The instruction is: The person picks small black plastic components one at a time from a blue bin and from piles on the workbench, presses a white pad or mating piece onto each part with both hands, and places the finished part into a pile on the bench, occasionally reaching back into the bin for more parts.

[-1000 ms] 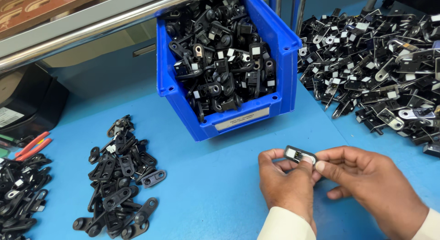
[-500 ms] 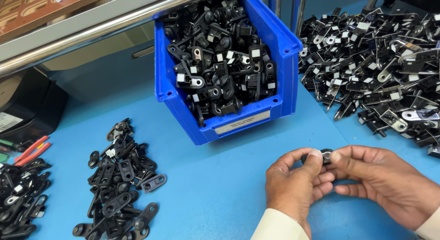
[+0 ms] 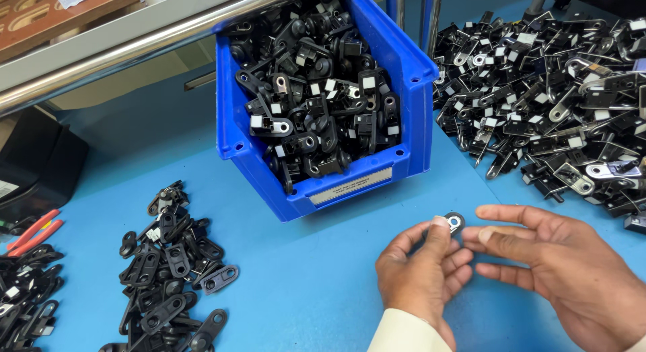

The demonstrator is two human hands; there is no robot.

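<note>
My left hand (image 3: 420,275) pinches a small black bracket part (image 3: 453,222) with a metal-ringed hole between thumb and fingers, low in the head view right of centre. My right hand (image 3: 565,271) hovers just right of it, fingers spread and pointing left, apart from the part. Both hands are above the blue table (image 3: 303,285), in front of a blue bin (image 3: 323,184) filled with similar black parts.
A large heap of black and metal parts (image 3: 558,90) lies at the right. A smaller pile of black brackets (image 3: 171,264) lies at the left, another at the far-left edge (image 3: 23,291) beside red-handled pliers (image 3: 33,231). A metal rail (image 3: 134,49) crosses the back.
Earlier both hands held the part together. Now my right hand has let go and opened, and my left hand alone holds the part, turned so its ringed hole faces up.
</note>
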